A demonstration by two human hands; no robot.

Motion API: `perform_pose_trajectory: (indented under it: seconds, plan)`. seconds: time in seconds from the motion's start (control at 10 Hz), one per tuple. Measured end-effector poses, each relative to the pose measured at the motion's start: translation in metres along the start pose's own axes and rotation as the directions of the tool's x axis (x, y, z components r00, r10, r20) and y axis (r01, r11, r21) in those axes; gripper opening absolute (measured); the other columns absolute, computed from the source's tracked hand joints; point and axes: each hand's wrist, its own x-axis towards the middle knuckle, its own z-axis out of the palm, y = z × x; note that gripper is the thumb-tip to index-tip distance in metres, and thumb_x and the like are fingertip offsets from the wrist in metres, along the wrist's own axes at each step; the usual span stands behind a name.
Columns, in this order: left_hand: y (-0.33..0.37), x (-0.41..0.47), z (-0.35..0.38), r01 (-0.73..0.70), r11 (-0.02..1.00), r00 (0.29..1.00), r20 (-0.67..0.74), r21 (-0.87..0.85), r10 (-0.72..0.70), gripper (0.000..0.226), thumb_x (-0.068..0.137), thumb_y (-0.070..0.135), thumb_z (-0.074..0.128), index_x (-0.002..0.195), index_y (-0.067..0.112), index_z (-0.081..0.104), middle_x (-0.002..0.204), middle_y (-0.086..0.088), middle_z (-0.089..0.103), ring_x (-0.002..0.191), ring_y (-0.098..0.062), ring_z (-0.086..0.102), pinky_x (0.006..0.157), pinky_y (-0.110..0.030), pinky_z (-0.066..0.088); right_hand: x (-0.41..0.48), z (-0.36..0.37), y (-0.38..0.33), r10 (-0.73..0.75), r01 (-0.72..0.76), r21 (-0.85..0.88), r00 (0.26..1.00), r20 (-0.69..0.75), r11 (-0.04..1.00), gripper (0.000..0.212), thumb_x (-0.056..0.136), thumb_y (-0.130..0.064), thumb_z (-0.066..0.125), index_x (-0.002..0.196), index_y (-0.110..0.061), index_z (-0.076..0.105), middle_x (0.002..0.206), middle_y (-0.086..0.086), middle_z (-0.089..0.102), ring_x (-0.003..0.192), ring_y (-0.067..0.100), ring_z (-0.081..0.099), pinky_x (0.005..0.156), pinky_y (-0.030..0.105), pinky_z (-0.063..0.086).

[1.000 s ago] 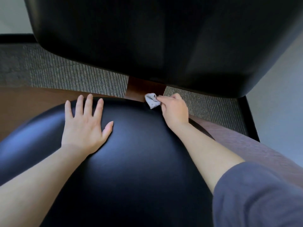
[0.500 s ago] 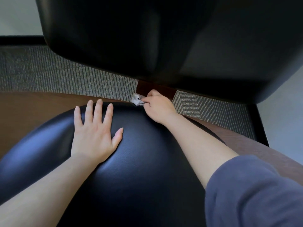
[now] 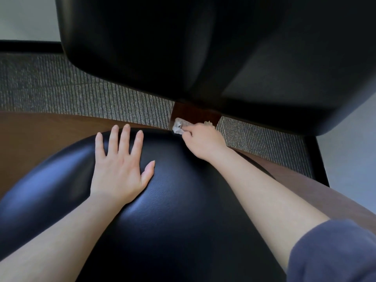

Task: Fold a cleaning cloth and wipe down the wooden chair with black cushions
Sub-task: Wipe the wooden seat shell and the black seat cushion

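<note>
our right grip (image 3: pixel 203 142) is clenched round the cleaning cloth (image 3: pixel 179 126), a small bunched wad that shows at the fingertips and again as a scrap past the knuckles. the cloth is pressed on the foot of the wooden post (image 3: pixel 195 113) that joins the seat cushion (image 3: pixel 173 220) to the back cushion (image 3: pixel 183 47), right where the post meets the rear edge of the seat. the coming move turns on this: the post stands upright, its long axis running up from the cloth into the shadow under the back cushion. the rest of it lies straight above and ahead of the grip, and the wad sits toward its left edge. our left grip (image 3: pixel 120 171) is released, fingers straight and spread, palm flat on the seat cushion, left of the post and apart from it. the right is nearer and has the cloth, so we judge the next stroke is its own, with the left only bracing.
</note>
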Motion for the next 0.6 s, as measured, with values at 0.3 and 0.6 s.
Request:
perform_pose_trajectory:
  seconds: [0.3,0.6]
  plan:
    - [0.000,0.000,-0.001,0.003,1.000,1.000,-0.001,-0.008,-0.003,0.077,0.089,0.057,0.030,0.148,0.007,0.039,0.152,-0.025,0.034,0.143,-0.043,0.025,0.115,-0.062,0.010,0.004,0.001,-0.015,0.039,-0.053,0.044,0.964,0.263,0.998,0.057,0.096,-0.055,0.013,0.142,-0.038,0.042,0.160,0.002,0.024,0.147,0.028,0.019,0.118,0.050,0.018]
    - [0.000,0.000,0.001,0.007,1.000,1.000,-0.007,-0.002,-0.007,0.077,0.089,0.057,0.030,0.148,0.008,0.039,0.152,-0.025,0.034,0.143,-0.043,0.026,0.115,-0.061,0.009,0.011,0.028,-0.008,-0.015,0.015,-0.002,0.993,0.116,1.000,0.057,0.101,-0.052,0.009,0.155,-0.035,0.005,0.163,-0.008,-0.012,0.148,0.018,-0.019,0.118,0.052,-0.012]
